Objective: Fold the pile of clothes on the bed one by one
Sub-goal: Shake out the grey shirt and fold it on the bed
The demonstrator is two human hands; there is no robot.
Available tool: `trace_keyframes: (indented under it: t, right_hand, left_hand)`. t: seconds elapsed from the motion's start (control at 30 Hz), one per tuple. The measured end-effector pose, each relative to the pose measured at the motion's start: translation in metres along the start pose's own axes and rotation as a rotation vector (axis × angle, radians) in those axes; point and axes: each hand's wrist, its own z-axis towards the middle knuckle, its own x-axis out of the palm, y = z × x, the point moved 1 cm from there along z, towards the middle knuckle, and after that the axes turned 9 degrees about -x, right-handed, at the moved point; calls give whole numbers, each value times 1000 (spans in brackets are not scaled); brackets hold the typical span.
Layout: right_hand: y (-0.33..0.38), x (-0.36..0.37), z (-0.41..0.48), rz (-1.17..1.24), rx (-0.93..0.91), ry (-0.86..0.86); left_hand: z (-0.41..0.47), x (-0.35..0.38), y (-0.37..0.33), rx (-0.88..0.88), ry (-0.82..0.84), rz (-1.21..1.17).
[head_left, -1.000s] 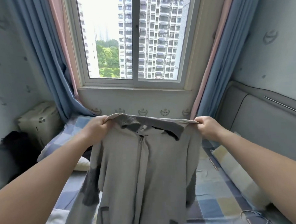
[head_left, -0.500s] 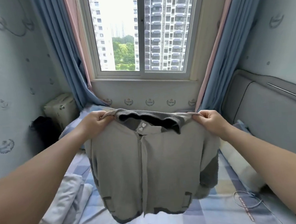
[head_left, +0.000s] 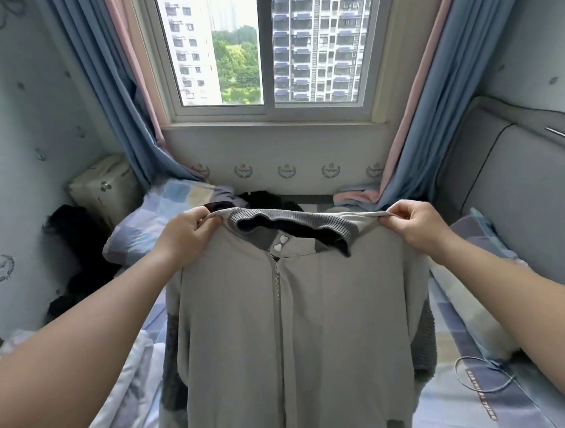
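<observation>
A light grey zip-up jacket [head_left: 290, 328] with a darker ribbed collar and two white heart buttons hangs upright in front of me over the bed [head_left: 464, 397]. My left hand [head_left: 184, 235] pinches its left shoulder. My right hand [head_left: 416, 223] pinches the right shoulder. The zip faces me and the dark grey sleeves hang behind the body. Dark clothes [head_left: 260, 197] lie on the bed behind the jacket, near the wall. Folded white and pale cloth [head_left: 127, 395] lies at the lower left.
A checked pillow [head_left: 163, 213] lies at the bed's far left. A black heap [head_left: 74, 254] and a cream case [head_left: 103, 187] sit by the left wall. A grey padded headboard [head_left: 515, 182] stands on the right. A lanyard cord [head_left: 479, 377] lies on the sheet.
The jacket has come lower and closer to me, both hands still gripping its shoulders. The view has tilted down, so more of the bed's far end shows.
</observation>
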Motion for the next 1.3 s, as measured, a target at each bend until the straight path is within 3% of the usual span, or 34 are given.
trace_keyframes:
  t: [0.2,0.47,0.6,0.7,0.77,0.9,1.13,1.3]
  right_hand:
    - [-85,58,103,-163,135,112]
    - [-295,229,205,-326,399,279]
    - [-401,315,247,-242,506,152]
    - [-456,364,281,-24,605,-27]
    - [-484,389,291,15,562,-8]
    - [-512,414,247,-93,496,322]
    - [-511,396,95,-239,480,655]
    - [-513,380,-11,-231,423,801]
  left_hand:
    - [121,87,56,-75,66,131]
    - [271,303,217,-245,247,277]
    - [318,407,290,-395,192,219]
    - [354,470,314,-451,98,117]
    - [365,506,321,-448,122,14]
    - [331,559,331,-311,342,42]
    - [169,568,337,-320,683,258]
    - [54,556,347,-341,891,463]
